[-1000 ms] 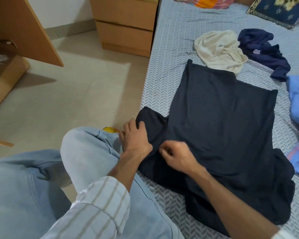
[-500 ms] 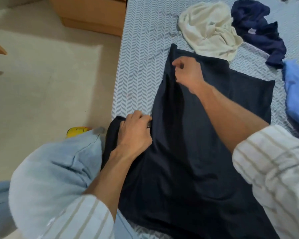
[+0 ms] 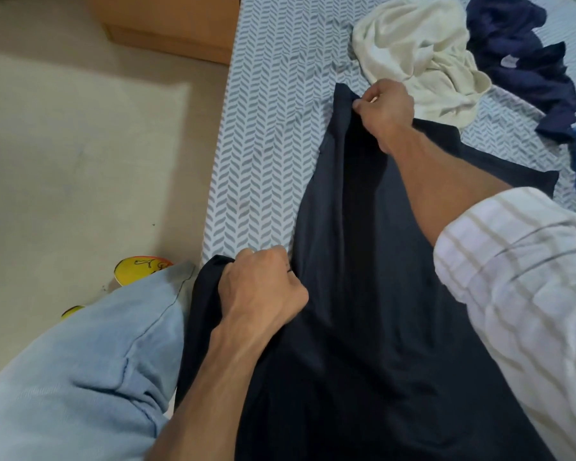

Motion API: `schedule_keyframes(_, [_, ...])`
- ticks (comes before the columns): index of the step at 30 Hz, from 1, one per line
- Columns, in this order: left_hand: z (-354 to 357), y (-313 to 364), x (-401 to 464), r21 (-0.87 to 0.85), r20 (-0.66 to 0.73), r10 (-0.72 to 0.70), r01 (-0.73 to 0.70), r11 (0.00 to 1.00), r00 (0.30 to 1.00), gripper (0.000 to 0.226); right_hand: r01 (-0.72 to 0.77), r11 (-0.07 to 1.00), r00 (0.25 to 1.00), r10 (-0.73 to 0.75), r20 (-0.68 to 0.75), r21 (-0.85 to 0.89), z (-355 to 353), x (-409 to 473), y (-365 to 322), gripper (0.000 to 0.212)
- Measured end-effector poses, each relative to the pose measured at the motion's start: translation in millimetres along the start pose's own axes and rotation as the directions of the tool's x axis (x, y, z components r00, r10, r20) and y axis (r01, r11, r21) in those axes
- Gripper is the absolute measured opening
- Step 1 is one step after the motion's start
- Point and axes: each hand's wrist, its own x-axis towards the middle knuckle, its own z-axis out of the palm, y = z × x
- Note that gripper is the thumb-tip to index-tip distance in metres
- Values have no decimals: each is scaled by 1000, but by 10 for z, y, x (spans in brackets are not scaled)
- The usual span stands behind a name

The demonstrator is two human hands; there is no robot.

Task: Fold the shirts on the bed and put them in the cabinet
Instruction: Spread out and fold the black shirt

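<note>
Dark shirt point(image 3: 373, 294) in both hands' curled fingers

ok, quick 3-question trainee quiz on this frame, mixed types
1. True or false: the left hand grips the dark shirt near its sleeve.
2. What does the right hand pinch? A) cream shirt B) dark shirt's far corner C) bedsheet
3. Fill in: the navy garment lies crumpled, not yet ____.

Key: 1 true; 2 B; 3 folded.
</note>
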Motion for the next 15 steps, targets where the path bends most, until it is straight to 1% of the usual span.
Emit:
schedule_keyframes(2, [-6, 17, -3, -19, -15, -26, 26, 999, 1000, 10, -35, 999, 998, 34, -57, -10, -31, 21, 29, 7])
schedule_keyframes(4, [-16, 24, -15, -47, -27, -59, 58, 997, 998, 15, -80, 993, 995, 75, -59, -89, -42, 25, 84, 17])
schedule_keyframes(6, [-32, 32, -22, -73, -36, -92, 90, 993, 995, 18, -117, 983, 992, 108, -66, -140, -28, 13, 133, 22])
schedule_keyframes(8, [-43, 42, -25, -75, -41, -117, 114, 991, 992, 16, -87, 981, 994, 73, -84, -174, -4, -4, 132, 24])
schedule_keyframes(11, [-47, 50, -22, -63, -48, -135, 132, 989, 990, 14, 8, 978, 996, -27, -87, -210, 28, -8, 47, 31])
schedule_keyframes(14, [-41, 60, -14, -40, -37, -136, 135, 990, 990, 12, 23, 984, 1000, -26, -14, -176, 48, 17, -73, 22])
schedule_keyframes(15, [-41, 65, -11, -31, -31, -135, 135, 990, 990, 12, 21, 982, 1000, -19, 16, -187, 59, 56, -98, 27])
